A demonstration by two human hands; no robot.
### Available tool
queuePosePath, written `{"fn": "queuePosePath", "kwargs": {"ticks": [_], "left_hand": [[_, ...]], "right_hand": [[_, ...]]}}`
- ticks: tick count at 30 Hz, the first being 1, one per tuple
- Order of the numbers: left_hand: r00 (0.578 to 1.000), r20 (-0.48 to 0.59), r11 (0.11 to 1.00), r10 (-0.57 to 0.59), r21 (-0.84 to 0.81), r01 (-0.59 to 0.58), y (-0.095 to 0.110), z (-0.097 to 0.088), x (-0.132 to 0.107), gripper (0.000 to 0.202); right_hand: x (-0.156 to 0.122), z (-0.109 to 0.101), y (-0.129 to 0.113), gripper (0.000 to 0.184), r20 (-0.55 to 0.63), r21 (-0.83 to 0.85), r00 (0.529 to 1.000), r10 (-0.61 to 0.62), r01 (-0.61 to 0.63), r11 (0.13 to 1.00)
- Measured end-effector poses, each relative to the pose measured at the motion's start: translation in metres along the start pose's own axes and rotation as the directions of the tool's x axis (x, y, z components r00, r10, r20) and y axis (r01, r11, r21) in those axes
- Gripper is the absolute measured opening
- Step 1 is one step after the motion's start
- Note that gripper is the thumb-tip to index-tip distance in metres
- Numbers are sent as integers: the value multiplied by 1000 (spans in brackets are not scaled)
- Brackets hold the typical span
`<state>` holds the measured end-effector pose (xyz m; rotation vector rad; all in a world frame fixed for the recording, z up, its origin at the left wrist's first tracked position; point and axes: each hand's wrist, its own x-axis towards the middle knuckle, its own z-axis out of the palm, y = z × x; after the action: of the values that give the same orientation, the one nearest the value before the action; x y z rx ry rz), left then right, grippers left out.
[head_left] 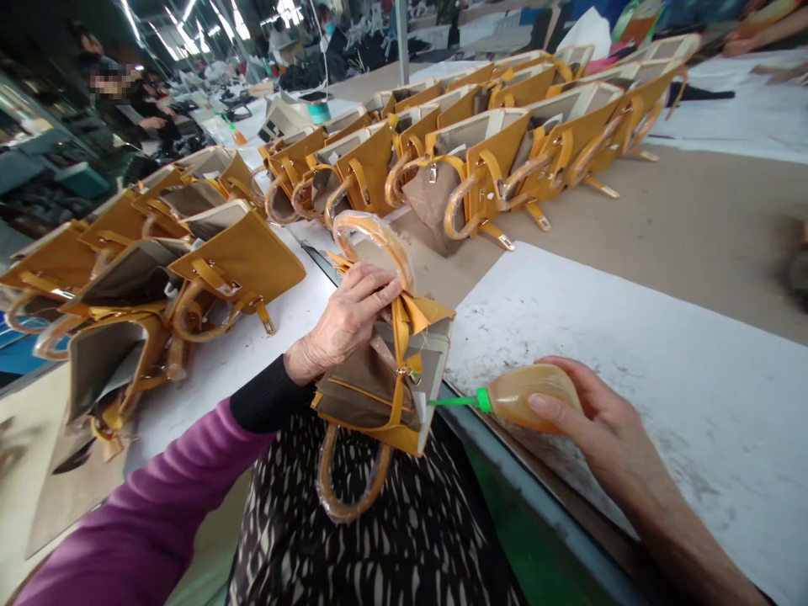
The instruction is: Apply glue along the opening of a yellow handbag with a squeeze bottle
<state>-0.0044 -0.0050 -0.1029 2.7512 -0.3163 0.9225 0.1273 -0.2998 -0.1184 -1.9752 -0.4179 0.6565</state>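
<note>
My left hand [350, 316] is closed on the upper edge of a mustard-yellow handbag [359, 396], near one of its plastic-wrapped handles. The bag is tilted over my lap, its brown lining and pale inner edge showing, and a second wrapped handle hangs below. In my right hand [587, 404] is a squeeze bottle [534, 396] of amber liquid, fingers wrapped round it. Its thin green nozzle points left, the tip at the bag's pale edge; whether it touches I cannot tell.
Rows of similar yellow handbags [498, 151] stand across the table, with another group of bags [233, 244] at the left. White paper [606, 337] with dark smudges covers the table at right. The table edge [536, 497] runs beside my lap. A co-worker [119, 93] is at far left.
</note>
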Motion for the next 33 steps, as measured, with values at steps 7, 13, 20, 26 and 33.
{"fn": "queuePosePath", "kwargs": {"ticks": [7,13,20,26,33], "left_hand": [[1000,-26,999,-12,44,13,1,2,6,37],[999,-35,999,-3,37,5,1,2,6,36],[999,-33,999,-19,31,20,0,4,4,35],[999,-32,1000,-19,24,20,0,4,4,35],[999,-44,999,5,47,-3,-3,4,3,37]], "right_hand": [[-11,-2,2,46,17,61,1000,2,-3,998],[-15,3,0,44,15,75,1000,-6,5,997],[-21,5,-3,48,101,59,995,27,-33,998],[-24,3,-6,48,134,34,991,-10,6,999],[-21,5,-6,45,23,39,1000,-8,7,999]]}}
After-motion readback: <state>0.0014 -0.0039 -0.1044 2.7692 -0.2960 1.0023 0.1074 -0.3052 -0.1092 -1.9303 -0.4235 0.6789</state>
